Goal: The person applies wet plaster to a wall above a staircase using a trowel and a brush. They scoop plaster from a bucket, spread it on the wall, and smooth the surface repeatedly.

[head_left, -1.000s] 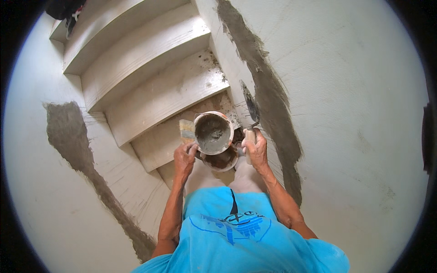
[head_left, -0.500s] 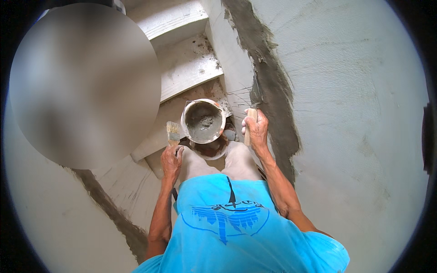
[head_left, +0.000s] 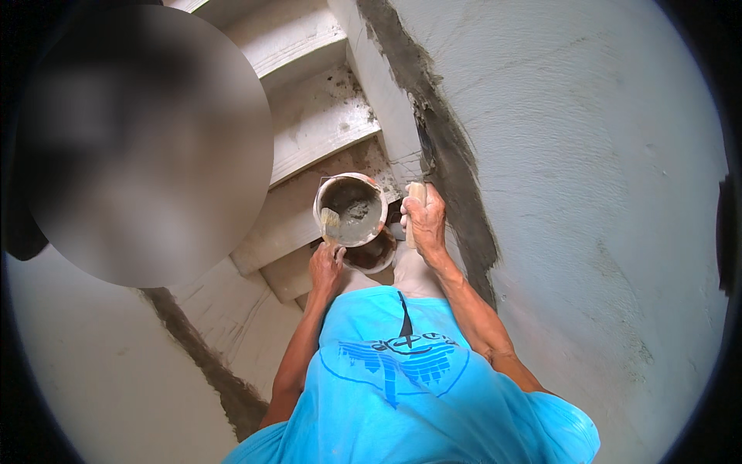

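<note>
It's the left fisheye of a head-worn pair, tipped down over the shirt (head_left: 394,371), hands (head_left: 427,222) pretty close mid-frame, stairs (head_left: 315,124) farther off up top.

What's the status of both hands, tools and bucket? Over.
Left hand grips brush at mouth of bucket, grey mix inside. Right hand grips trowel beside dark wall strip. Blurred circle hides upper-left view.

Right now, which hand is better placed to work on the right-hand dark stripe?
Probably the right hand: it grips the wooden-handled trowel, close to that dark stripe. The left hand holds a brush by the bucket.
</note>
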